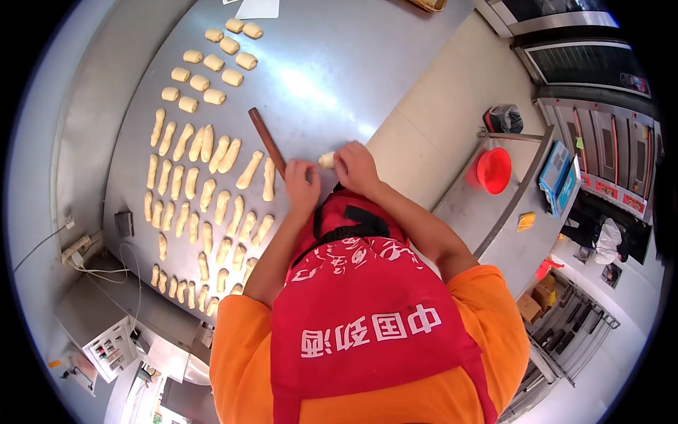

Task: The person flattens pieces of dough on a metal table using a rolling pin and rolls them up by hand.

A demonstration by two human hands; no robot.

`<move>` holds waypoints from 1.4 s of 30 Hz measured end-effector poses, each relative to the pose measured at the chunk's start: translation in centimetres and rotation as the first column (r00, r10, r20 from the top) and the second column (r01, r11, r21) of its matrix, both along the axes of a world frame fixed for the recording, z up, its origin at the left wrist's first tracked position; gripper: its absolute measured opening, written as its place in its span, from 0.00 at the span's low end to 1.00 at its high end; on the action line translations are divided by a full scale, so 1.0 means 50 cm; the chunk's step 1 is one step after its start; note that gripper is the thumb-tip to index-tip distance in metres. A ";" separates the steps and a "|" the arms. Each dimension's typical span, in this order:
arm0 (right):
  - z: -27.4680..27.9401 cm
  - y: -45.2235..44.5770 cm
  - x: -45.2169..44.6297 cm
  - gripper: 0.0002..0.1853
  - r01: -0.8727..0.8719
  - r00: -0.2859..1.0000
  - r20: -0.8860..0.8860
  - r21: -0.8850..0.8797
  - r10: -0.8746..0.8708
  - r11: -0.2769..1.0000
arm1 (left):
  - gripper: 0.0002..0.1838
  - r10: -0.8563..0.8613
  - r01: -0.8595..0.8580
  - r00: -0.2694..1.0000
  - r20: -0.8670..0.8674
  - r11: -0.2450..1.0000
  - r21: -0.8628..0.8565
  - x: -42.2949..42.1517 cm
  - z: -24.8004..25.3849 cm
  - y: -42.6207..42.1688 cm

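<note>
My right hand (pixel 355 167) has its fingers closed on a short dough roll (pixel 326 160) near the table's front edge. Just left of it, my left hand (pixel 302 184) is closed with curled fingers; what lies under them, if anything, is hidden. A brown wooden rolling pin (pixel 266 138) lies at a slant, its near end right beside my left hand. Several rolled-up dough pieces (pixel 213 62) sit in rows at the far left. Nearer, several long dough strips (pixel 249 169) are laid out, with several shorter ones (pixel 207 237) below them.
All the dough rests on a steel table (pixel 339 56). A white sheet (pixel 258 8) and part of a tray (pixel 428 4) show at its far edge. On the right, a steel counter (pixel 459 212) bears a red bowl (pixel 494 170). A cable (pixel 106 270) hangs at the left.
</note>
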State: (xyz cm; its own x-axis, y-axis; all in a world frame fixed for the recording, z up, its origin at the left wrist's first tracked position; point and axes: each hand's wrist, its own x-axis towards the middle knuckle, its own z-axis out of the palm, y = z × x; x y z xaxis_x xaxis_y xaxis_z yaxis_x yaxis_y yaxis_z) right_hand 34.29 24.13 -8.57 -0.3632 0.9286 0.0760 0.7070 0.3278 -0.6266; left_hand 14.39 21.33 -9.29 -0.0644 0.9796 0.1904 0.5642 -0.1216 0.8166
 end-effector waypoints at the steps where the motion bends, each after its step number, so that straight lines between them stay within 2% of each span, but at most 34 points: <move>1: 0.017 0.026 -0.015 0.20 0.055 0.998 -0.029 0.042 -0.054 0.998 | 0.06 0.036 -0.033 0.997 0.066 0.999 -0.037 -0.005 0.013 0.005; 2: 0.026 0.049 -0.028 0.23 0.112 0.993 -0.060 0.085 -0.107 0.990 | 0.06 0.073 -0.064 0.989 0.130 0.995 -0.074 -0.013 0.026 0.012; 3: 0.026 0.061 -0.038 0.33 0.102 0.995 -0.008 0.134 -0.102 0.986 | 0.05 0.112 -0.091 0.975 0.193 0.990 -0.112 -0.020 0.038 0.018; 6: 0.013 0.035 -0.044 0.36 -0.097 0.978 0.197 0.157 0.065 0.983 | 0.03 0.139 -0.116 0.969 0.204 0.986 -0.122 -0.040 0.064 0.017; 9: -0.011 -0.030 -0.022 0.37 -0.314 0.945 0.132 0.108 0.300 0.943 | 0.04 0.198 -0.160 0.953 0.228 0.971 -0.176 -0.058 0.082 -0.006; 12: -0.016 -0.053 -0.022 0.41 -0.272 0.917 0.249 -0.186 0.313 0.944 | 0.05 0.275 -0.242 0.936 0.219 0.956 -0.166 -0.065 0.072 -0.040; 15: -0.012 -0.032 -0.039 0.43 -0.258 0.951 0.127 -0.186 0.283 0.948 | 0.05 0.356 -0.298 0.898 0.257 0.924 -0.239 -0.070 0.063 -0.066; 16: -0.006 -0.012 -0.050 0.43 -0.210 0.973 0.013 -0.351 0.229 0.913 | 0.05 0.382 -0.318 0.887 0.259 0.912 -0.258 -0.074 0.061 -0.072; 18: 0.005 0.038 -0.079 0.43 -0.162 0.983 -0.172 -0.650 0.063 0.743 | 0.06 0.431 -0.356 0.863 0.264 0.889 -0.288 -0.086 0.058 -0.076; 19: -0.005 0.079 -0.100 0.38 -0.099 0.979 -0.202 -0.558 -0.019 0.824 | 0.06 0.443 -0.365 0.847 0.294 0.887 -0.284 -0.097 0.061 -0.074; 21: -0.012 0.220 -0.138 0.33 -0.057 0.928 -0.352 -0.453 -0.120 0.890 | 0.06 0.501 -0.423 0.809 0.308 0.859 -0.288 -0.123 0.067 -0.073; 22: 0.052 0.301 -0.180 0.30 0.063 0.953 -0.240 -0.441 -0.185 0.895 | 0.06 0.533 -0.455 0.787 0.309 0.841 -0.292 -0.137 0.072 -0.076; 23: 0.027 0.378 -0.201 0.30 0.073 0.917 -0.355 -0.297 -0.181 0.952 | 0.06 0.565 -0.483 0.768 0.301 0.820 -0.308 -0.150 0.076 -0.084; 25: 0.043 0.524 -0.262 0.27 0.192 0.889 -0.383 -0.188 -0.252 0.963 | 0.06 0.645 -0.559 0.713 0.274 0.759 -0.332 -0.184 0.077 -0.099; 26: 0.031 0.590 -0.287 0.24 0.246 0.919 -0.340 0.101 -0.199 0.964 | 0.06 0.672 -0.585 0.683 0.286 0.738 -0.337 -0.201 0.076 -0.103; 27: 0.013 0.644 -0.303 0.21 0.274 0.922 -0.339 0.223 -0.189 0.936 | 0.06 0.710 -0.621 0.643 0.289 0.703 -0.346 -0.208 0.079 -0.114; 28: -0.043 0.703 -0.299 0.21 0.215 0.922 -0.361 0.173 -0.142 0.961 | 0.06 0.753 -0.664 0.592 0.288 0.658 -0.357 -0.213 0.084 -0.127; 29: -0.058 0.725 -0.294 0.24 0.095 0.968 -0.235 0.038 -0.084 0.995 | 0.06 0.798 -0.705 0.551 0.244 0.602 -0.374 -0.220 0.087 -0.137; 30: -0.095 0.729 -0.291 0.29 0.051 0.994 0.087 0.144 -0.064 0.988 | 0.05 0.823 -0.734 0.516 0.236 0.567 -0.373 -0.230 0.092 -0.151; 31: -0.138 0.713 -0.295 0.30 0.053 0.979 0.162 0.400 -0.127 0.915 | 0.05 0.840 -0.751 0.488 0.239 0.543 -0.375 -0.236 0.097 -0.160; 32: -0.160 0.693 -0.296 0.31 0.040 0.956 0.200 0.641 -0.217 0.767 | 0.05 0.848 -0.761 0.464 0.254 0.529 -0.375 -0.238 0.096 -0.169; 34: -0.089 0.580 -0.314 0.31 0.131 0.989 -0.095 0.216 -0.113 0.968 | 0.05 0.905 -0.840 0.387 0.177 0.425 -0.338 -0.248 0.095 -0.191; 37: -0.059 0.356 -0.301 0.30 0.017 0.997 -0.071 0.013 -0.016 1.000 | 0.05 0.964 -0.930 0.264 0.022 0.261 -0.260 -0.283 0.101 -0.235; 39: -0.044 0.218 -0.290 0.31 -0.049 0.998 -0.044 -0.100 0.045 0.994 | 0.05 0.981 -0.973 0.192 0.032 0.194 -0.122 -0.321 0.057 -0.283; 40: -0.021 0.160 -0.291 0.32 -0.060 0.998 -0.023 -0.160 0.058 0.985 | 0.07 0.978 -0.980 0.193 -0.074 0.189 -0.065 -0.355 0.041 -0.320; 42: -0.018 0.088 -0.284 0.33 -0.089 0.994 0.045 -0.160 0.098 0.983 | 0.11 0.958 -0.970 0.217 -0.187 0.233 0.069 -0.440 0.027 -0.391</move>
State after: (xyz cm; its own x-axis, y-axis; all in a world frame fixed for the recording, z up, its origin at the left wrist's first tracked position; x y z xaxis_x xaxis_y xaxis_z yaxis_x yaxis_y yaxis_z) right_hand 20.10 28.55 -9.48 -0.4487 0.8891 -0.0904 0.7113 0.2940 -0.6384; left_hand -7.62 1.77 -7.96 -0.9434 0.1982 0.2659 0.3296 0.6480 0.6866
